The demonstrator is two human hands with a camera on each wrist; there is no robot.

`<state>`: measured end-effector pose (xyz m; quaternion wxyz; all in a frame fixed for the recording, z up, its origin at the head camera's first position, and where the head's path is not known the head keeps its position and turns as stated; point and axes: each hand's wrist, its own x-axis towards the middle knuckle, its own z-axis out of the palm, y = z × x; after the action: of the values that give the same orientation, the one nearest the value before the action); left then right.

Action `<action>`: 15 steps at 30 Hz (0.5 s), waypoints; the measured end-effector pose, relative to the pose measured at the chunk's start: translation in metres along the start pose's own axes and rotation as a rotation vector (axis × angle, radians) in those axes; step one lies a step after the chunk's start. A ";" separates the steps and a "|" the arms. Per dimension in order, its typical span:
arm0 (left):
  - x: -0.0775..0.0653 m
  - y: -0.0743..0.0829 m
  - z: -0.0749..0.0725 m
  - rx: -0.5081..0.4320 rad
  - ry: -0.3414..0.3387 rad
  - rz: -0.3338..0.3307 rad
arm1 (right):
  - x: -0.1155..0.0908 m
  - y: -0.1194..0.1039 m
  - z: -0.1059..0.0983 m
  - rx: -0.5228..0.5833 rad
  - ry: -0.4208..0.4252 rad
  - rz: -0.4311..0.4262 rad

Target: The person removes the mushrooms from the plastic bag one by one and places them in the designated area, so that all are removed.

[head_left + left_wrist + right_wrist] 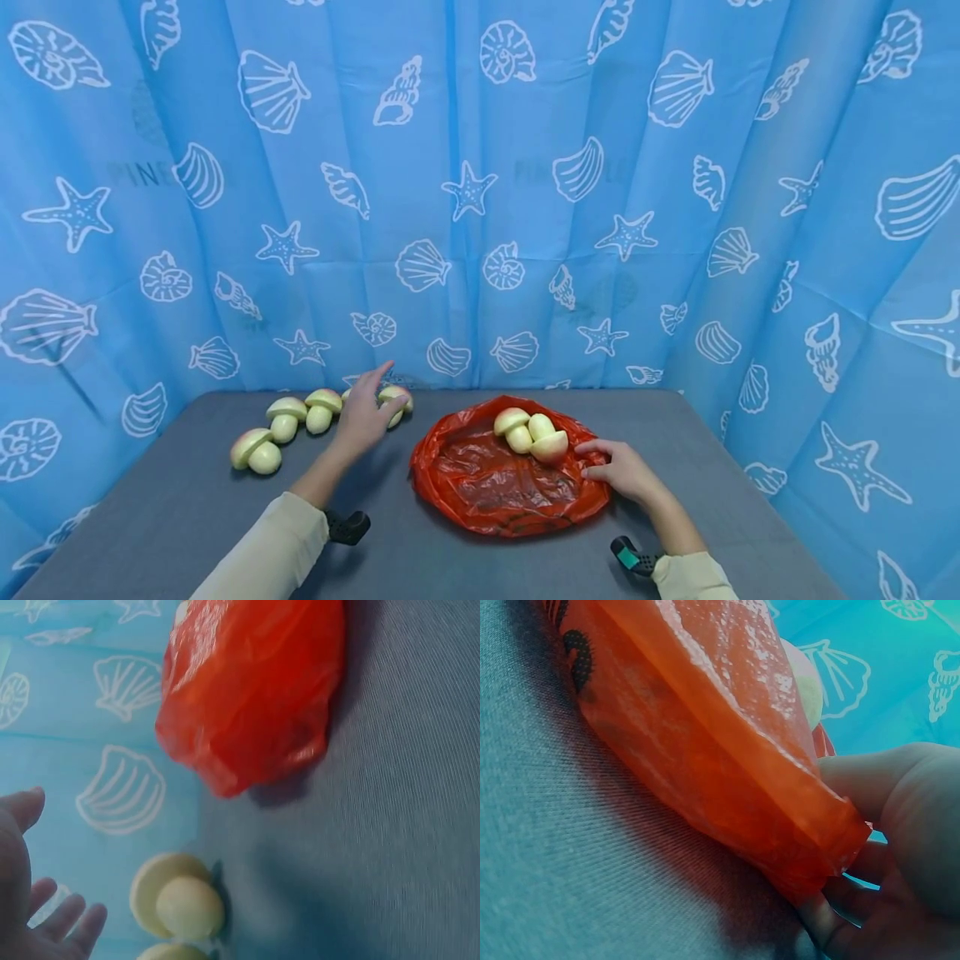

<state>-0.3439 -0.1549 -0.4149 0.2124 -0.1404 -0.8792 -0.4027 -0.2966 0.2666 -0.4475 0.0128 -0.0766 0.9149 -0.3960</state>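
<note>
A red plastic bag lies spread on the table with its mouth facing up. Two pale yellow toy mushrooms with pink-tinged caps, one of them this mushroom, sit inside toward its far side. My right hand pinches the bag's right rim, thumb inside and fingers outside, as the right wrist view shows. My left hand hovers over the row of mushrooms at the left, fingers spread and holding nothing. Closest to it is the rightmost mushroom; in the left wrist view a mushroom stands apart from the fingers.
Several more mushrooms stand in a curved row at the table's far left, the nearest mushroom among them. The grey table ends at a blue curtain with white shell prints. Black straps with devices sit at both wrists.
</note>
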 end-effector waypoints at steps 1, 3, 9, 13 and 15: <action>0.001 0.001 0.003 -0.014 -0.013 -0.007 | 0.000 0.000 0.000 -0.001 -0.001 0.001; 0.003 0.003 0.010 -0.026 -0.040 -0.010 | 0.000 0.000 0.000 -0.001 -0.002 0.002; 0.005 0.017 0.030 -0.034 -0.118 -0.002 | 0.001 0.000 0.000 -0.003 -0.001 0.010; 0.004 0.027 0.043 -0.020 -0.154 -0.002 | 0.001 0.000 -0.001 -0.008 -0.002 0.006; 0.003 0.032 0.049 -0.028 -0.173 -0.005 | 0.002 0.000 0.000 -0.006 0.004 0.011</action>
<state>-0.3458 -0.0964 -0.4214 0.1326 -0.1756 -0.8890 -0.4017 -0.2984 0.2666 -0.4477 0.0129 -0.0710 0.9165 -0.3935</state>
